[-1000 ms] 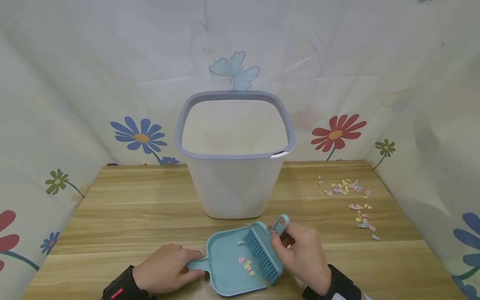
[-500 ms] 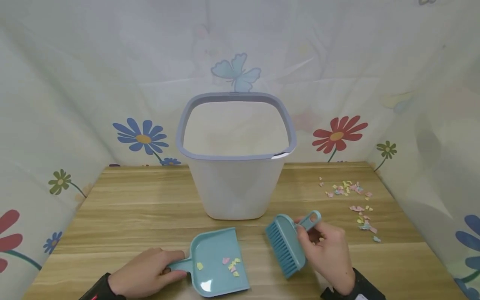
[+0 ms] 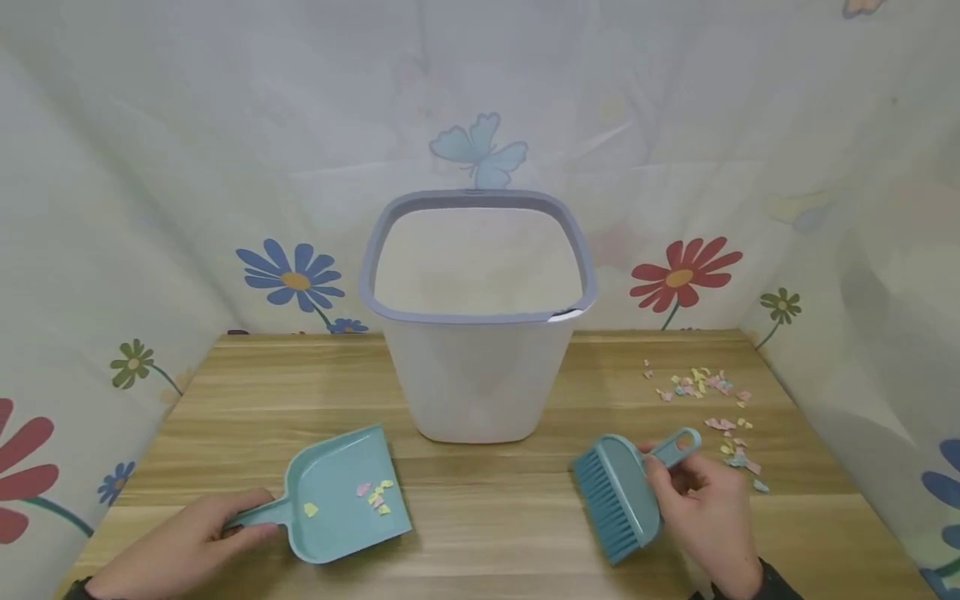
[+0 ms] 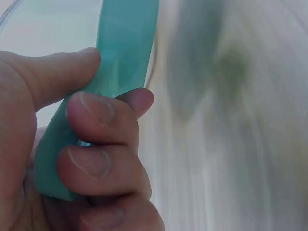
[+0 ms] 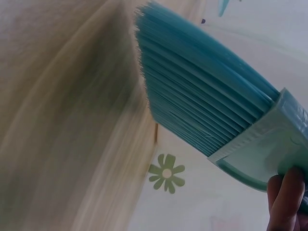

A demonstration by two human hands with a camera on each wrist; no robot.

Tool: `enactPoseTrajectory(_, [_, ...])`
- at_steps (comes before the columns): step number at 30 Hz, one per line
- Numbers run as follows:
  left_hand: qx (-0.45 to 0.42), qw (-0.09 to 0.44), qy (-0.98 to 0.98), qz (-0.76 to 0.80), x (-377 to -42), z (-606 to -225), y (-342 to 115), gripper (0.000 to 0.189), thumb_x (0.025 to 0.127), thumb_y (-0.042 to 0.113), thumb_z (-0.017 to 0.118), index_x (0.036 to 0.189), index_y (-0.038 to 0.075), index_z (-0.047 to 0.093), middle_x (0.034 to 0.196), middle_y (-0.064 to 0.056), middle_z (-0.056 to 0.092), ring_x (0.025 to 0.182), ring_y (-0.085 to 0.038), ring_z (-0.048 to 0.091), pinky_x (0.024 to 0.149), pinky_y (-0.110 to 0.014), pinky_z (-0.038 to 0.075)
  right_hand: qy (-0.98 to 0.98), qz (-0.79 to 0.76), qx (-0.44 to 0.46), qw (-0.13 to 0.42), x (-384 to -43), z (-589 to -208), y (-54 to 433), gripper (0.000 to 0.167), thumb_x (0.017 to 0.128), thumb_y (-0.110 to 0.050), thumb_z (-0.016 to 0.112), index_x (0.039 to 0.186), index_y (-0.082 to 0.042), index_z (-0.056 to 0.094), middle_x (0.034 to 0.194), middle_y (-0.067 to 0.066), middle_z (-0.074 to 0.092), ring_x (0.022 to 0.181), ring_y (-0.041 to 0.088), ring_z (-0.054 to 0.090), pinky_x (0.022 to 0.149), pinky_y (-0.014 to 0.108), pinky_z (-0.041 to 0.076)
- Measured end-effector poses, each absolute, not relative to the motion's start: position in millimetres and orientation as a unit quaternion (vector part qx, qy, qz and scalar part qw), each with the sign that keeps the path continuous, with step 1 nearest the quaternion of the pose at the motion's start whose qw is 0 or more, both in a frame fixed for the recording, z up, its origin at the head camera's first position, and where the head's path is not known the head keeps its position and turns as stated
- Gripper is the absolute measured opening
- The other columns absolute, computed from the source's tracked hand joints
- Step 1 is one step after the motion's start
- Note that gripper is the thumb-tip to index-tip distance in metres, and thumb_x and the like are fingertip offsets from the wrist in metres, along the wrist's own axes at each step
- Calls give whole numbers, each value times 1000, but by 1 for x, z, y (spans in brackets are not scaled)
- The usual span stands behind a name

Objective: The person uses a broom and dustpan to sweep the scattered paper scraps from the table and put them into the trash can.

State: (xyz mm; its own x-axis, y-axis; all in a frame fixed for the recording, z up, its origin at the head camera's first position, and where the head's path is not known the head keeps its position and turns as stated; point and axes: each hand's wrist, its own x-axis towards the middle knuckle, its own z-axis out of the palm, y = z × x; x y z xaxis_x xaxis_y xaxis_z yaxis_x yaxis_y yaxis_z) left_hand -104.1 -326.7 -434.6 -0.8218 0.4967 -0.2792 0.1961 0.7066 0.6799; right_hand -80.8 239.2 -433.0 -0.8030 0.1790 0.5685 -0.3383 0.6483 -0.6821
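Left hand [image 3: 183, 542] gripping square teal plastic dustpan [image 3: 336, 527] (small pastel scraps [image 3: 377, 498] inside), right hand [image 3: 714, 508] pinching teal bristled brush [image 3: 628, 490]

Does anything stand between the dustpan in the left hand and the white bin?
Nothing visible: only tabletop shows between the dustpan and the white bin. The left hand would probably just need to lift the dustpan over the bin's rim.

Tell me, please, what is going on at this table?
A person's left hand holds a blue plastic dustpan with small pastel scraps on it; the right hand holds a blue plastic brush. A tapered white bin stands farther back. More scraps lie at the right of the wooden table.
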Motion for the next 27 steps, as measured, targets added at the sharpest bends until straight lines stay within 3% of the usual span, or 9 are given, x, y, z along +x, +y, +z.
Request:
enactPoseTrajectory(3, [189, 188, 904, 335, -104, -428, -343, 26, 108, 37, 54, 125, 23, 67, 109, 4, 70, 90, 0, 58, 70, -21, 49, -854, 423, 19, 303, -79, -435, 245, 19, 86, 12, 73, 93, -5, 80, 77, 7, 76, 47, -5, 52, 44, 15, 39])
enactPoseTrajectory(6, [167, 158, 913, 338, -109, -415, -355, 39, 109, 34, 54, 139, 10, 62, 128, -8, 70, 102, 10, 58, 75, -21, 53, -858, 423, -16, 292, -77, -437, 248, 15, 87, 10, 74, 92, -4, 79, 82, 3, 76, 50, -5, 56, 45, 15, 41])
enactPoseTrajectory(9, [151, 120, 923, 333, -118, -399, -360, 45, 109, 31, 55, 144, 4, 58, 136, -14, 68, 108, 11, 59, 79, -23, 57, -860, 419, -37, 287, -77, -439, 252, 12, 88, 8, 74, 91, -3, 79, 83, -4, 75, 53, -5, 59, 46, 15, 43])
enactPoseTrajectory(11, [156, 73, 926, 337, -125, -389, -360, 42, 108, 24, 57, 143, 1, 59, 125, -9, 72, 98, 12, 61, 72, -22, 57, -861, 416, -43, 289, -76, -440, 253, 11, 88, 7, 74, 90, -3, 78, 83, -11, 74, 54, -5, 60, 46, 15, 43])
enactPoseTrajectory(13, [164, 25, 926, 339, -130, -376, -359, 39, 108, 18, 57, 143, 1, 58, 103, 0, 73, 74, 8, 60, 61, -21, 51, -861, 414, -47, 292, -76, -441, 254, 11, 88, 8, 74, 90, -2, 78, 83, -18, 71, 54, -6, 60, 46, 15, 43])
enactPoseTrajectory(16, [164, -34, 924, 343, -136, -355, -353, 38, 107, 13, 57, 143, 0, 56, 73, 6, 55, 49, -6, 43, 47, -27, 39, -859, 418, -52, 293, -76, -443, 255, 11, 87, 8, 73, 90, -1, 78, 83, -28, 67, 54, -7, 61, 47, 14, 45])
enactPoseTrajectory(18, [164, -58, 923, 342, -140, -337, -348, 37, 108, 13, 56, 143, -1, 55, 67, 5, 49, 45, -14, 37, 46, -30, 35, -858, 419, -56, 292, -76, -444, 257, 11, 87, 8, 73, 90, -1, 78, 83, -32, 65, 55, -8, 62, 47, 14, 46])
enactPoseTrajectory(27, [150, -122, 932, 306, -166, -260, -345, 35, 108, 16, 57, 140, 2, 59, 68, -1, 52, 49, -16, 40, 46, -32, 31, -863, 408, -59, 293, -78, -446, 259, 9, 88, 5, 74, 89, -3, 79, 82, -32, 63, 58, -10, 64, 48, 13, 47])
